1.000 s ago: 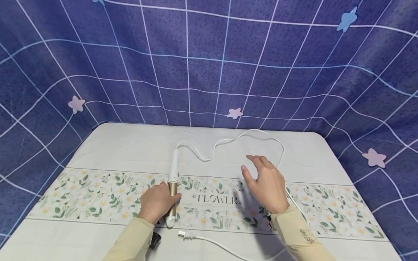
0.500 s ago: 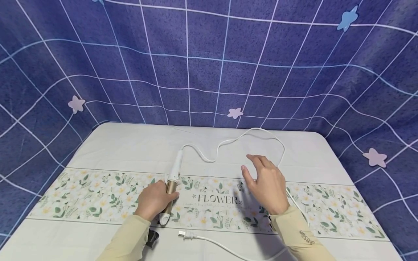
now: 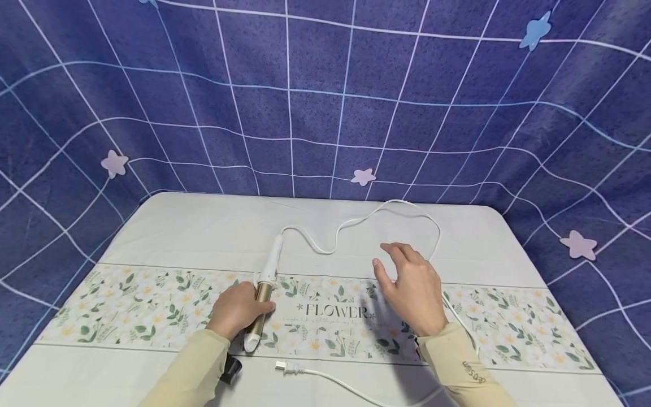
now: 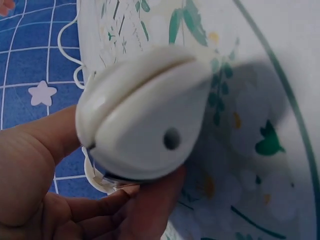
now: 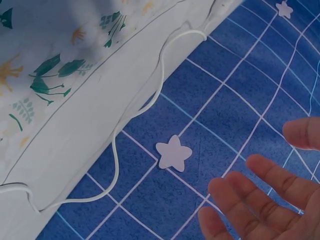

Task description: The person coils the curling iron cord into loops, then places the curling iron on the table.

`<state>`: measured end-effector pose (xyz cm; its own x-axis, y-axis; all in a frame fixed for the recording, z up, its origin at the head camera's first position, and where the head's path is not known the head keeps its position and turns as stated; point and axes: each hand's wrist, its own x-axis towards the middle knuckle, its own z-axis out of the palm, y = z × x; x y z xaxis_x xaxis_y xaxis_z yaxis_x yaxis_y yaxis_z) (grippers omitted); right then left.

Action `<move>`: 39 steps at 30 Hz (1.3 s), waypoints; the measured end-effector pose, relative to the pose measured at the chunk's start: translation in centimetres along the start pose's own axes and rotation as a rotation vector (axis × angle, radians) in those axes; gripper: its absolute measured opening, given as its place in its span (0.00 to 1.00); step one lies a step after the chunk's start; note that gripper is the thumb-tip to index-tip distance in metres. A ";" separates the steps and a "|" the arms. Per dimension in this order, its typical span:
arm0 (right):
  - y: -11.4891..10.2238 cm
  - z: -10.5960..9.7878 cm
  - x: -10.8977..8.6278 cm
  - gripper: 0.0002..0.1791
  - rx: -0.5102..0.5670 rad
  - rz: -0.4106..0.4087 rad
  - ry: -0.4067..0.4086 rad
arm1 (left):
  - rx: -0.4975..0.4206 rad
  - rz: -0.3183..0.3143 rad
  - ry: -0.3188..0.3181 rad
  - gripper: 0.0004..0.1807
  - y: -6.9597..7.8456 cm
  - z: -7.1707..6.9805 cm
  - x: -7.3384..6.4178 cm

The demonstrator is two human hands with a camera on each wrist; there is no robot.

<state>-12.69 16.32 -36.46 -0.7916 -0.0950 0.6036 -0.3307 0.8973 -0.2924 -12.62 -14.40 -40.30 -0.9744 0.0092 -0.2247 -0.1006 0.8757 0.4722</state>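
A curling iron point(image 3: 272, 261) with a white handle and gold barrel lies slanted over the floral band, handle end away from me. My left hand point(image 3: 235, 308) grips its barrel, thumb across the top. In the left wrist view the iron's rounded white tip point(image 4: 145, 117) fills the middle, with thumb and fingers either side of the body. My right hand point(image 3: 414, 291) hovers over the right part of the table, fingers spread and loosely bent, holding nothing. In the right wrist view those fingers point(image 5: 255, 200) show apart, and the white cord point(image 5: 116, 155) runs past them.
The cord point(image 3: 368, 213) loops from the handle along the table's back and down the right side. Its two-prong plug point(image 3: 290, 367) lies near the front. White cloth with a printed "FLOWER" band point(image 3: 335, 311) covers the table point(image 3: 203, 226). Behind stands a blue gridded curtain point(image 3: 325, 113).
My left hand has shifted slightly left, swinging the curling iron's tip left and tilting its handle rightward. The nearby cord has shifted a little with it. My right hand stays in place.
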 end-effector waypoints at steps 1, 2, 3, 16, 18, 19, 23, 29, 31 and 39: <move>0.0 0.0 0.0 0.19 -0.001 0.000 -0.001 | -0.003 -0.003 -0.006 0.20 0.0 -0.1 0.0; 0.0 0.0 0.0 0.19 -0.005 0.001 -0.001 | -0.005 -0.006 -0.012 0.20 -0.1 -0.1 0.0; 0.0 0.0 -0.1 0.19 -0.006 0.002 -0.003 | -0.008 -0.009 -0.019 0.20 -0.1 -0.2 0.0; -0.2 -0.1 -0.1 0.18 -0.005 -0.014 -0.012 | -0.031 0.001 0.003 0.18 -0.2 -0.3 0.1; -0.2 -0.1 -0.1 0.18 0.000 -0.019 -0.013 | -0.034 -0.004 0.005 0.18 -0.2 -0.3 0.2; -0.2 0.0 -0.1 0.18 0.001 -0.020 -0.014 | -0.033 -0.006 0.005 0.18 -0.2 -0.3 0.2; -0.3 0.1 -0.1 0.18 0.003 -0.019 -0.015 | -0.029 -0.003 0.008 0.19 -0.2 -0.3 0.2; -0.4 0.2 0.1 0.17 0.017 -0.024 -0.003 | -0.055 0.012 0.035 0.19 0.4 -0.6 0.0; -0.5 0.2 0.2 0.16 0.028 -0.014 -0.003 | -0.066 0.028 0.050 0.20 0.8 -0.7 -0.2; -0.8 -0.2 0.8 0.17 0.156 0.063 -0.070 | -0.055 0.105 0.133 0.23 2.0 -1.1 -0.8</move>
<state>-13.00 15.58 -35.57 -0.8452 -0.0754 0.5291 -0.3507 0.8253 -0.4426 -12.28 -13.15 -38.20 -0.9977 0.0321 -0.0591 -0.0044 0.8457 0.5337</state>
